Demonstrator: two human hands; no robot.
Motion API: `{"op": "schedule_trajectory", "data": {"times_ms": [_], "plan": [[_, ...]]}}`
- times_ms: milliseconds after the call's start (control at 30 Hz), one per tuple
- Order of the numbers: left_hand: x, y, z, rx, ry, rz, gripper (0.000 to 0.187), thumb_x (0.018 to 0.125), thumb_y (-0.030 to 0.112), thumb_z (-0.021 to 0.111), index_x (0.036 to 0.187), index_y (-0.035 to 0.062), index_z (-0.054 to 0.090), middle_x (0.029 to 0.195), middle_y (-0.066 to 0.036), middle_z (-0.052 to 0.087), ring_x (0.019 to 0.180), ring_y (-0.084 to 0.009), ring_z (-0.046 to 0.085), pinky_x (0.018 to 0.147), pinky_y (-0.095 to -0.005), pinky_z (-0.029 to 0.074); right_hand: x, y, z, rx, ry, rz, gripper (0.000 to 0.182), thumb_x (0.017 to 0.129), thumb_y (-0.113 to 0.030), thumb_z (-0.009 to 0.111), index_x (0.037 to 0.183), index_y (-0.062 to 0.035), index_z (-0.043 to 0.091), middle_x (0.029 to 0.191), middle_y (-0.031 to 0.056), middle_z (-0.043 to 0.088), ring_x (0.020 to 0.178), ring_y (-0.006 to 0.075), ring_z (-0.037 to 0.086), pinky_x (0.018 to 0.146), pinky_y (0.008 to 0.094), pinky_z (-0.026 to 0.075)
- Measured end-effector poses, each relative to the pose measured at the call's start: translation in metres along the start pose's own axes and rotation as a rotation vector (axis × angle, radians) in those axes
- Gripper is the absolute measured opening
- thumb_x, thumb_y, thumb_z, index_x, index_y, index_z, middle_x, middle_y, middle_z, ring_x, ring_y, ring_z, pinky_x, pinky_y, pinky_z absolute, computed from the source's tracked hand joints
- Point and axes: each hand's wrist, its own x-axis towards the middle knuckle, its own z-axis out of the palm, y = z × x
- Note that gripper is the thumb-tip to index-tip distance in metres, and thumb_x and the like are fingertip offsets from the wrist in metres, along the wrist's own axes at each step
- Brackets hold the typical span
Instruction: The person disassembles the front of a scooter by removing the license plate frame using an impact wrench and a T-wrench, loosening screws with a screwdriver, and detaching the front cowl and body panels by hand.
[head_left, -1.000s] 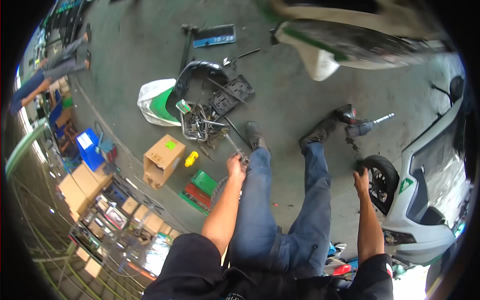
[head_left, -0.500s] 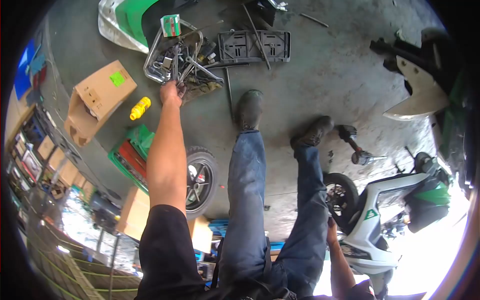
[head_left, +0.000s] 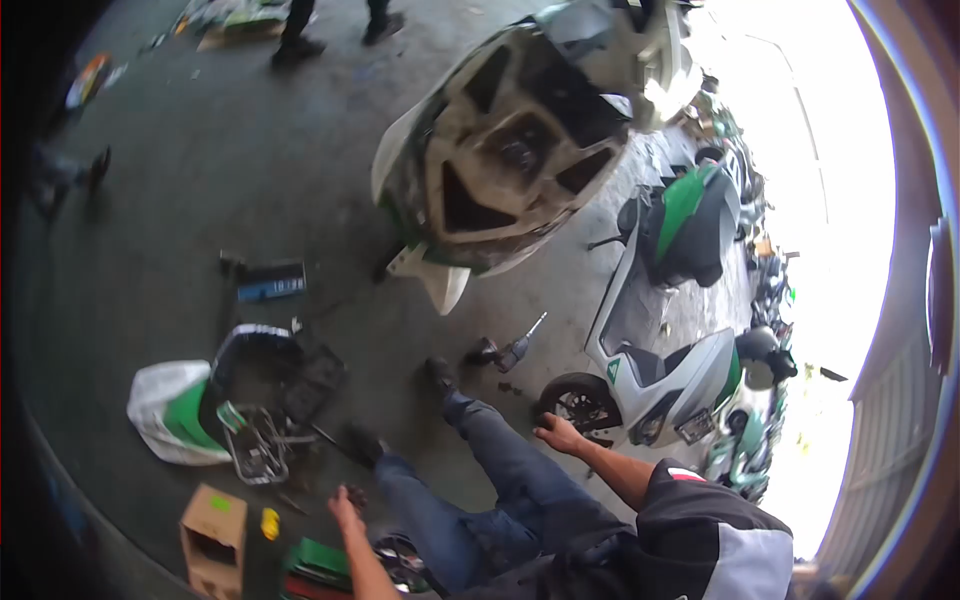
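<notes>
My left hand [head_left: 346, 508] is raised off the tool pile, its fingers curled around something small and dark that I cannot make out. Below it on the floor lies a metal frame tray [head_left: 258, 455] full of tools, with a small green-and-white box [head_left: 232, 416] at its edge. My right hand [head_left: 560, 434] is held out with curled fingers, overlapping the front wheel [head_left: 582, 402] of a white-and-green scooter [head_left: 672, 385]. Whatever is inside those fingers is hidden. A cordless power tool [head_left: 512, 355] with a long metal bit lies beyond my feet.
A large scooter body [head_left: 510, 160] with its pale panel stands ahead. At left are a white-and-green panel [head_left: 175, 415], a cardboard box [head_left: 212, 535], a yellow bottle [head_left: 270, 523] and a green case [head_left: 318, 562]. Another person's legs [head_left: 300, 25] are at the top.
My view has swung to the right, bringing in the scooters. My left hand has come away from the tool tray; my right hand has risen from beside my thigh to the front.
</notes>
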Motion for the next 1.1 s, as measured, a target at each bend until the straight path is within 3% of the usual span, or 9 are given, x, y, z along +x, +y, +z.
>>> {"op": "schedule_trajectory", "data": {"times_ms": [100,267,467,533,667,733,800,900,1100], "plan": [[-0.034,0.05,0.077,0.146,-0.094,0.093,0.016,0.097,0.015,0.053,0.109,0.0066,0.059,0.085,-0.009,0.068,0.064,-0.0219,0.067,0.05,-0.0343,0.052,0.014,-0.025,-0.042,0.231,0.09,-0.007,0.044,0.086,-0.031,0.062,0.116,0.0023,0.061,0.111,0.0258,0.065,0.109,0.0408,0.062,0.093,0.045,0.048],[-0.083,0.184,0.256,0.359,-0.33,0.405,0.023,0.097,0.016,0.055,0.116,0.0042,0.062,0.091,-0.007,0.069,0.072,-0.0201,0.068,0.06,-0.0311,0.054,0.103,-0.076,-0.145,0.684,0.282,-0.061,0.028,0.089,-0.019,0.062,0.105,0.0029,0.06,0.096,0.0191,0.07,0.092,0.0291,0.069,0.083,0.0391,0.052],[-0.188,0.323,0.53,0.356,-0.552,0.863,0.024,0.098,0.013,0.055,0.113,-0.0028,0.065,0.1,-0.009,0.069,0.085,-0.0136,0.065,0.073,-0.0265,0.051,0.191,-0.202,-0.342,1.176,0.517,-0.484,0.018,0.094,-0.014,0.058,0.102,0.0023,0.06,0.084,0.0093,0.067,0.075,0.0169,0.067,0.066,0.0317,0.051],[-0.23,0.344,0.612,0.522,-0.637,1.076,0.027,0.099,0.013,0.054,0.117,-0.0029,0.065,0.104,-0.007,0.069,0.093,-0.0134,0.064,0.085,-0.0268,0.05,0.208,-0.234,-0.396,1.397,0.375,-0.495,0.019,0.095,-0.015,0.058,0.104,0.0004,0.06,0.087,0.0082,0.067,0.076,0.0167,0.067,0.065,0.0316,0.051],[-0.269,0.354,0.741,0.652,-0.807,1.207,0.027,0.098,0.011,0.053,0.116,-0.0058,0.064,0.106,-0.007,0.069,0.096,-0.0135,0.062,0.088,-0.0275,0.048,0.253,-0.274,-0.434,1.961,0.131,-0.403,0.024,0.095,-0.018,0.061,0.114,-0.0037,0.058,0.093,0.0064,0.067,0.076,0.0174,0.067,0.064,0.031,0.051],[-0.255,0.354,0.789,0.629,-0.965,1.102,0.027,0.098,0.01,0.052,0.117,-0.0043,0.063,0.107,-0.007,0.068,0.1,-0.0134,0.061,0.091,-0.0293,0.047,0.277,-0.273,-0.435,1.917,0.093,-0.396,0.032,0.095,-0.022,0.063,0.121,-0.0045,0.057,0.104,0.0066,0.065,0.087,0.015,0.065,0.071,0.0293,0.051],[-0.207,0.341,0.822,0.436,-1.166,0.958,0.026,0.099,0.011,0.052,0.117,-0.0053,0.061,0.11,-0.009,0.067,0.099,-0.0147,0.059,0.086,-0.0294,0.047,0.323,-0.279,-0.415,2.096,0.462,-0.58,0.04,0.095,-0.028,0.062,0.127,-0.0042,0.055,0.116,0.0066,0.061,0.101,0.0153,0.06,0.08,0.0283,0.051],[-0.211,0.325,0.848,0.465,-1.017,1.135,0.031,0.099,0.012,0.052,0.125,-0.0043,0.056,0.122,-0.014,0.062,0.109,-0.0159,0.056,0.09,-0.0321,0.047,0.333,-0.292,-0.403,1.981,0.625,-0.54,0.042,0.097,-0.032,0.061,0.127,-0.0036,0.056,0.123,0.0064,0.058,0.11,0.0186,0.056,0.092,0.0312,0.049],[-0.206,0.332,0.85,0.581,-0.964,1.096,0.034,0.098,0.015,0.055,0.127,-0.0029,0.055,0.122,-0.013,0.062,0.11,-0.0167,0.056,0.091,-0.0325,0.046,0.337,-0.318,-0.404,1.807,0.884,-0.488,0.042,0.096,-0.03,0.062,0.128,-0.0037,0.055,0.123,0.007,0.057,0.111,0.0182,0.055,0.095,0.0336,0.048]]}}
